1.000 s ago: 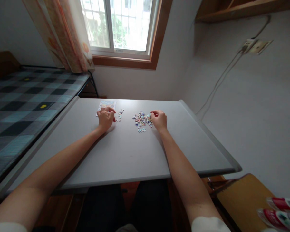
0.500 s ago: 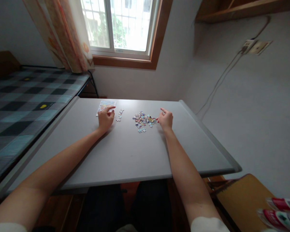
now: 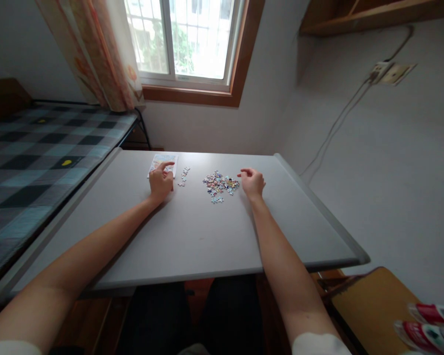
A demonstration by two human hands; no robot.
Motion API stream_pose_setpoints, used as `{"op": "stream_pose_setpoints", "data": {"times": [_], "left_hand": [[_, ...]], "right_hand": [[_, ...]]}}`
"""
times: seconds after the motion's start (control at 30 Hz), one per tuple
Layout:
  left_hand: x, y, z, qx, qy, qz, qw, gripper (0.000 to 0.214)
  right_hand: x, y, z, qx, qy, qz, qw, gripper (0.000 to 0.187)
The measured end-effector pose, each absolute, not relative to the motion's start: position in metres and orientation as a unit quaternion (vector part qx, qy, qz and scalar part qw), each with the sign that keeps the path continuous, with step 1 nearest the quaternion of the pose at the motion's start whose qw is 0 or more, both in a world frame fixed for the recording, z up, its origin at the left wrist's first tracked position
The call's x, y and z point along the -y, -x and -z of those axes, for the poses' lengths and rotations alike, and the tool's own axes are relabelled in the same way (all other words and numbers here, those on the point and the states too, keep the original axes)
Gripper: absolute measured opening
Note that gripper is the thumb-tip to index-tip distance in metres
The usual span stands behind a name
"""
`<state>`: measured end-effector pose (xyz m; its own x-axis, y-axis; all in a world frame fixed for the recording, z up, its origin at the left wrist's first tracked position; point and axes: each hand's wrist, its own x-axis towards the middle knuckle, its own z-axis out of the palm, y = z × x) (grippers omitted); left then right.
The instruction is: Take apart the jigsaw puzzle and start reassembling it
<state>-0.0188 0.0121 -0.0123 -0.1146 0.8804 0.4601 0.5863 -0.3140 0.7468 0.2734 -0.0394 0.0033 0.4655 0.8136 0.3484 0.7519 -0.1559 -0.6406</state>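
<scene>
A heap of small colourful puzzle pieces [image 3: 219, 184] lies on the grey table [image 3: 192, 236]. My right hand [image 3: 252, 182] rests just right of the heap, fingers loosely curled, nothing visible in it. A few loose pieces [image 3: 184, 175] lie between my hands. My left hand [image 3: 160, 180] sits on the table with its fingers touching the near edge of a small printed picture card [image 3: 164, 161].
A bed with a checked cover [image 3: 40, 148] runs along the table's left side. A window with a curtain [image 3: 96, 54] is behind. A brown chair seat [image 3: 370, 305] and red-white packets [image 3: 429, 323] are at the lower right.
My right hand pulled out of the heap and moved a little to the right. My left hand uncurled its fingers toward the card.
</scene>
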Motion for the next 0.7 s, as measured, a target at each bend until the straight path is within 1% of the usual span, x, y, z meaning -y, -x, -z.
{"op": "stream_pose_setpoints", "data": {"times": [0.1,0.23,0.4,0.7], "left_hand": [[-0.012,0.018,0.013,-0.563,-0.633,-0.501,0.177,0.035],[-0.016,0.018,0.018,-0.532,-0.636,-0.519,0.204,0.025],[-0.019,0.017,0.021,-0.514,-0.648,-0.521,0.211,0.024],[-0.015,0.016,0.018,-0.507,-0.654,-0.520,0.214,0.022]], "right_hand": [[0.039,-0.270,-0.001,0.524,0.771,-0.044,0.358,0.022],[0.039,-0.268,0.004,0.552,0.762,-0.059,0.333,0.019],[0.038,-0.265,0.009,0.580,0.743,-0.084,0.323,0.019],[0.037,-0.264,0.013,0.593,0.740,-0.076,0.309,0.018]]}}
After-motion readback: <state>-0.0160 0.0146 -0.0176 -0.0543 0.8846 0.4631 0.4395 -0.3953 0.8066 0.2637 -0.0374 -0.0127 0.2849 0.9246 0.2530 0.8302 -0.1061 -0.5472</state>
